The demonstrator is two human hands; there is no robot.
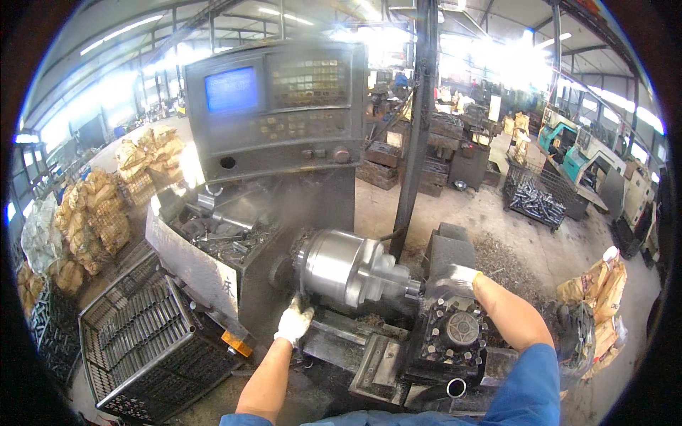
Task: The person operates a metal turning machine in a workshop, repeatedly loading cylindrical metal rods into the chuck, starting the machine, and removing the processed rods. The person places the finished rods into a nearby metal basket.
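Note:
I stand at a metal-working lathe with a shiny steel chuck (348,268) at its middle. My left hand (294,321), in a white work glove, rests just below the chuck's left rim, fingers curled around what may be a thin dark tool; I cannot tell if it grips it. My right hand (455,278), also gloved, reaches to the right end of the chuck, beside the jaws and above the black tool post (458,330); its fingers are hidden behind the metal. A grey control panel (277,106) with a blue screen stands above the machine.
A wire basket of dark metal rods (142,334) sits at lower left. Tied yellow sacks (92,213) pile up at the left and sacks (600,291) at the right. A black post (415,128) rises behind the chuck. Another wire crate of parts (536,199) and other machines stand farther back.

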